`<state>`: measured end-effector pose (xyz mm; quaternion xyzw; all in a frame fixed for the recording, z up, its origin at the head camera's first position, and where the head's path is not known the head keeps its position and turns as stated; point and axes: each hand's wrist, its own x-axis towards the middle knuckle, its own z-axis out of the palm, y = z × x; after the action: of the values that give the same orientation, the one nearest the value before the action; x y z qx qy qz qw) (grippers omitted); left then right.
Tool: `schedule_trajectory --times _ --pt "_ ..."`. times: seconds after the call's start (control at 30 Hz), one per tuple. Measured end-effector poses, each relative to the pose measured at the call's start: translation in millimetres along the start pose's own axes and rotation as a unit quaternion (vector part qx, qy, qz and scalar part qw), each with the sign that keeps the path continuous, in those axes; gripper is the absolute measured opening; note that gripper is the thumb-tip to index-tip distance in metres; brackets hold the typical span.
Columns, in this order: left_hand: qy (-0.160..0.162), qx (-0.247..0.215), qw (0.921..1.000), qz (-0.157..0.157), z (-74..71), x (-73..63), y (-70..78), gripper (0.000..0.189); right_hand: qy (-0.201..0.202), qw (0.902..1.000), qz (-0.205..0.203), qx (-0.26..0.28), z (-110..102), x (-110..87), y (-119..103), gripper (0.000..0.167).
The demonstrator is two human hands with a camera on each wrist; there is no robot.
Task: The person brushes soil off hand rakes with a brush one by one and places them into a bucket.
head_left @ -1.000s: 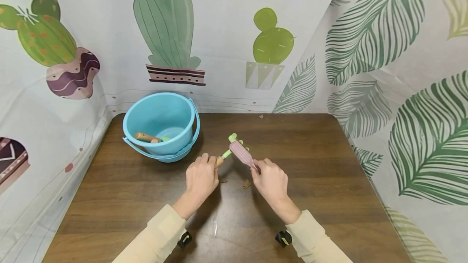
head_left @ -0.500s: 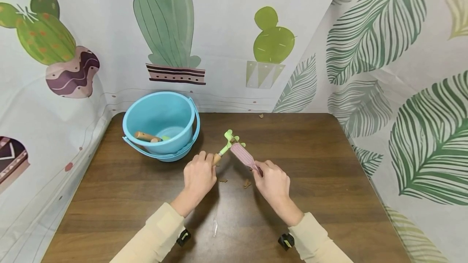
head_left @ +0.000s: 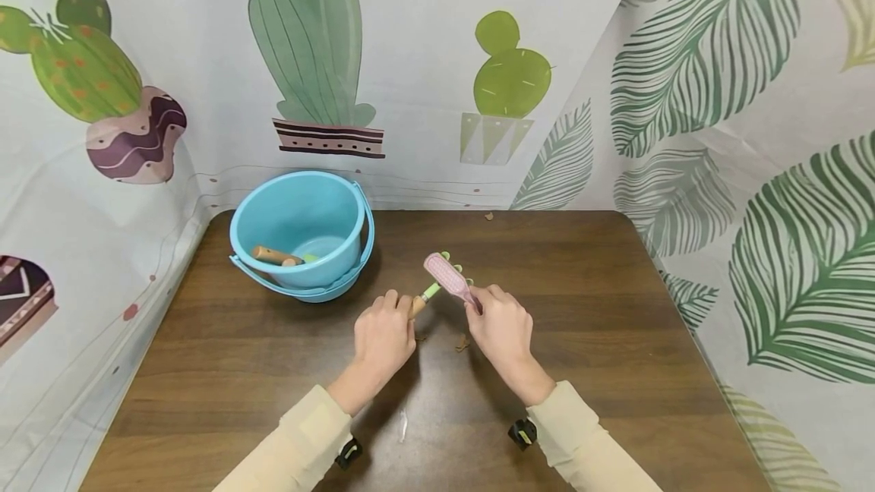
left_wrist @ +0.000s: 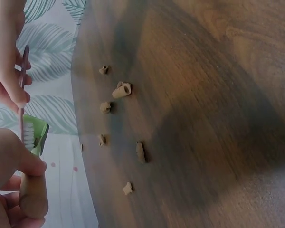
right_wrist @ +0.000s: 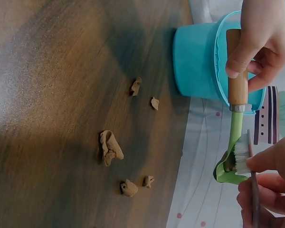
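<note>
My left hand [head_left: 383, 332] grips the wooden handle of a green hand rake [right_wrist: 236, 127], thumb along the handle. The rake is raised off the table, its prongs partly covered in the head view. My right hand [head_left: 502, 325] pinches the handle of a pink brush [head_left: 449, 276], thumb on one side and fingers on the other. White bristles [right_wrist: 241, 153] press against the rake's green head in the right wrist view, where a dark brown patch shows on the metal. Curled brown flakes [left_wrist: 122, 90] lie on the table beneath the tools.
A light blue bucket [head_left: 352, 253] stands at the back left, its handle hanging down. Inside it lies a wooden-handled tool [head_left: 273, 256]. The brown table [head_left: 581, 310] meets a cactus-and-leaf printed cloth [head_left: 424, 97] at its back. One small flake [head_left: 488, 216] is near the back edge.
The brush has slid up and left across the rake's head, now covering more of it. Both hands have come slightly closer together. The bucket has not moved.
</note>
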<state>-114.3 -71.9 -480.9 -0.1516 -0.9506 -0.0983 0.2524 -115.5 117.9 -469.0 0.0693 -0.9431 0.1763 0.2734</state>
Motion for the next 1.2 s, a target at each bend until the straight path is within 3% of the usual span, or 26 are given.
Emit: schedule_trajectory --times 0.67,1.07,1.2 --pt "0.004 -0.001 0.9997 -0.025 2.8 3.1 -9.2 0.02 -0.036 0.9993 0.011 -0.005 -7 -8.9 4 0.019" --pt "0.01 -0.003 0.9995 -0.031 5.0 3.9 -13.0 0.02 0.007 0.9999 -0.008 0.012 -4 -19.5 13 0.017" --pt "0.009 -0.003 0.9994 -0.034 4.4 4.2 -13.6 0.02 -0.005 0.9999 -0.006 0.009 -8 -20.3 13 0.017"
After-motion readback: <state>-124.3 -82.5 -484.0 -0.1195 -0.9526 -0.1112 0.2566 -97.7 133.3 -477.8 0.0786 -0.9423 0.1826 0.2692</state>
